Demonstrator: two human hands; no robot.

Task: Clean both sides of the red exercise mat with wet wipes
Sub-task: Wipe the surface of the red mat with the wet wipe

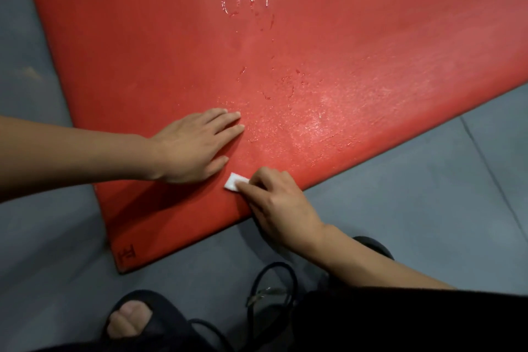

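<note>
The red exercise mat [148,46] lies flat on the grey floor and runs off the top and right of the view. Wet streaks and a shiny damp patch show across its middle. My left hand [194,144] rests flat on the mat near its front edge, fingers spread and holding nothing. Just to its right, my right hand [278,204] presses a small folded white wet wipe [235,182] onto the mat with its fingertips. Most of the wipe is hidden under the fingers.
Grey floor [414,194] surrounds the mat. My foot in a black open-toe sandal [134,320] stands at the bottom, with black straps [274,288] beside it and dark clothing along the lower right. A stamped logo [127,254] marks the mat's near corner.
</note>
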